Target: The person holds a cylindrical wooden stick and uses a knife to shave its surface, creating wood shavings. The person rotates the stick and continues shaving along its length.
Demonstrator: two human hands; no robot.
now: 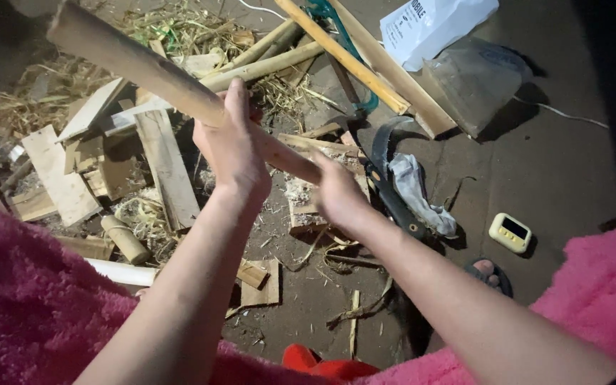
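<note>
Head-worn view, steeply down, close

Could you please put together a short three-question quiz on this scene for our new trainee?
1. True or false: both hands grip the bamboo pole.
2. Which hand sits higher on the pole: the left hand or the right hand?
3. What lies on the ground right of the curved blade: (a) a small pale yellow device, (b) a hammer, (c) a cup?

Key: 1 true; 2 left hand; 3 a.

Bare forearms, fluffy pink garment (30,299) (magenta-toned), dark sandal (490,274) on one foot.
</note>
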